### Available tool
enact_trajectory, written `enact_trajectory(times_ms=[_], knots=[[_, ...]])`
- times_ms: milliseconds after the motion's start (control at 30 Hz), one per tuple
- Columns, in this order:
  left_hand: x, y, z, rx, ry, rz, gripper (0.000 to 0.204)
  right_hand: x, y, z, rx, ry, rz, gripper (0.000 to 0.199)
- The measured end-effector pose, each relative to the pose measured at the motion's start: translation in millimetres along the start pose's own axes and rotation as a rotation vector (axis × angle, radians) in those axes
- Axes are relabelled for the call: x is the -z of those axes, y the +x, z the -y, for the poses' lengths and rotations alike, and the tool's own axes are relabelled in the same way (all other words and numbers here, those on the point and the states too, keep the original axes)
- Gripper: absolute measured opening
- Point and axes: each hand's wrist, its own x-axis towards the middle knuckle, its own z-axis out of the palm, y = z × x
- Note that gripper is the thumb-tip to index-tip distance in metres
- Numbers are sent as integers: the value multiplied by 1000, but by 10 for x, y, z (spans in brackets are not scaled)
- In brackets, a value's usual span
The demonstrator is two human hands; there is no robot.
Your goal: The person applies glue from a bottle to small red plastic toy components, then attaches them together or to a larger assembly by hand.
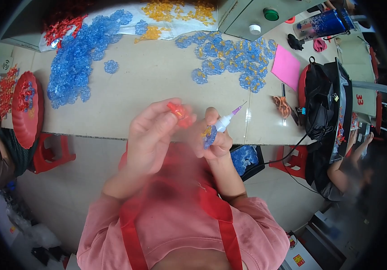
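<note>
Both hands pinched shut at frame centre.
Left hand (150, 135) grips a red plastic piece (178, 112); right hand (216, 137) clasps a glue applicator (227, 120).

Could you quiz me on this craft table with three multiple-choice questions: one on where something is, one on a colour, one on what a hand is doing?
1. Where does the pink sheet lie?
A. right part of the table
B. on the floor
C. on the red tray

2. What colour is the small piece in the left hand?
A. green
B. red-orange
C. white

3. The right hand is:
A. empty
B. flat on the table
C. holding a needle-tipped applicator

Answers: 1 A, it lies beside the blue pieces; 2 B, it shows at the fingertips; 3 C, fingers wrap its barrel.
</note>
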Motion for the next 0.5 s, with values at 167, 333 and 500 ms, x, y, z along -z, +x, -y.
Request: enact_trajectory(times_ms=[167, 333, 500], knots=[[10, -4, 6, -10, -4, -31, 28, -48, 45, 15, 23, -18, 23, 24], [15, -22, 14, -8, -3, -35, 28, -66, 29, 39, 132, -126, -1, 24], [2, -37, 18, 3, 4, -7, 28, -234, 34, 54, 227, -640, -74, 25]])
